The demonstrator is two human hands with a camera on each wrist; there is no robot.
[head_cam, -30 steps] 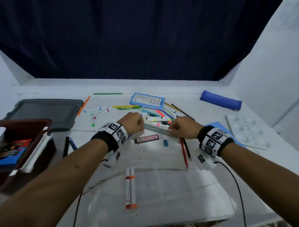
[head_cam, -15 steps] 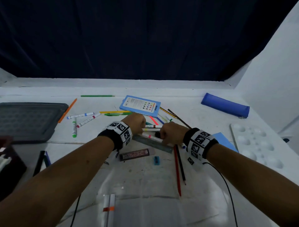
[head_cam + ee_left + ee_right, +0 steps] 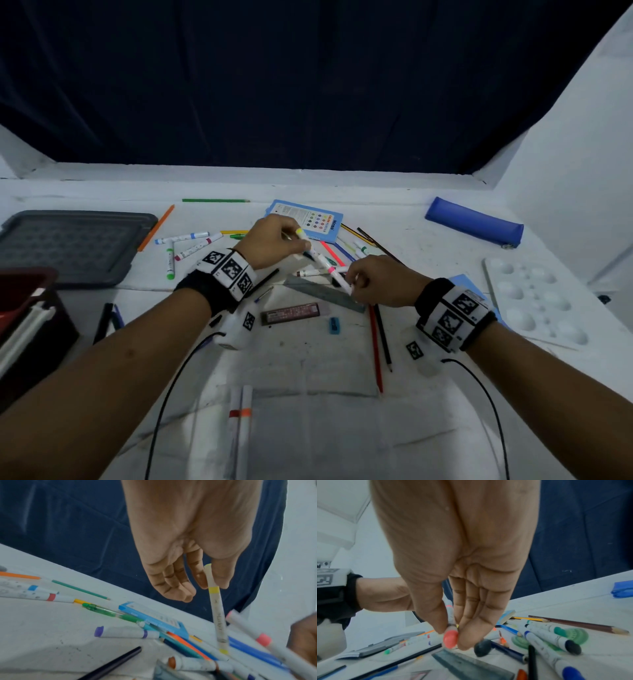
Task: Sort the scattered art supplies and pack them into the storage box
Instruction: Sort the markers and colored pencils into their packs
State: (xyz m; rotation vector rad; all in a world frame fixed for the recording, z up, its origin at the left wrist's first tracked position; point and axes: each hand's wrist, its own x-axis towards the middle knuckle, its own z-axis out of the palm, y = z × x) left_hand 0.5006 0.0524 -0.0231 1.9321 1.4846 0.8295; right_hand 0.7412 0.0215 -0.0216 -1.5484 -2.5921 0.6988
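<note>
My left hand point(image 3: 301, 240) point(image 3: 212, 586) pinches a white marker with yellow ends point(image 3: 313, 251) point(image 3: 218, 615) between thumb and forefinger, tilted above the pile. My right hand point(image 3: 349, 281) point(image 3: 452, 635) pinches a white marker with a pink cap point(image 3: 337, 277) point(image 3: 450, 639) by its end, just over the grey ruler point(image 3: 325, 294). Loose markers and pencils point(image 3: 346, 250) lie under and behind both hands. The dark red storage box point(image 3: 20, 291) stands at the left edge, with white sticks in it.
A grey lid point(image 3: 68, 246) lies far left. Behind the hands lies a blue pencil pack point(image 3: 308, 219), and at back right a blue pencil case point(image 3: 474, 222). A white palette point(image 3: 534, 301) sits right. Two markers point(image 3: 239, 428) lie near me.
Both hands have left the ruler and risen from the pile, each now holding a marker. The left hand moved farther from me with the yellow one.
</note>
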